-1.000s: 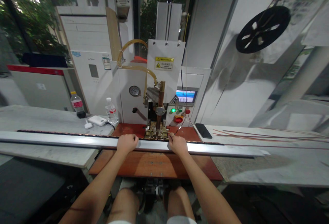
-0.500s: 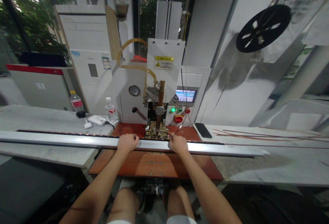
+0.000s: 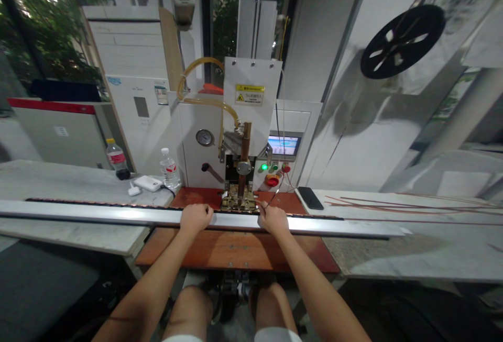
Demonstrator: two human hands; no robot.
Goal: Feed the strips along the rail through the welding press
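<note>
A long silver metal bar (image 3: 234, 220) lies across the bench, with a dark, copper-edged strip (image 3: 113, 205) along its far side. My left hand (image 3: 196, 218) is closed over the bar, left of the welding machine's brass-coloured fixture (image 3: 238, 199). On the right of that fixture, my right hand (image 3: 274, 220) rests on the bar, its fingers pinched around a thin wire (image 3: 278, 193) that runs up toward the machine. A copper-coloured upright electrode (image 3: 245, 145) stands above the fixture. The fingertips of both hands are partly hidden.
Behind the bar stands the white machine (image 3: 251, 75) with a lit screen (image 3: 283, 145). Left are a cola bottle (image 3: 117, 158), a water bottle (image 3: 170, 168) and a white power bank (image 3: 148, 183). A phone (image 3: 310, 198) and copper rods (image 3: 377, 206) lie right. A black spool (image 3: 403, 42) hangs on the wall.
Both hands keep nearly the same place on the bar. The view has shifted very slightly; nothing else has visibly moved.
</note>
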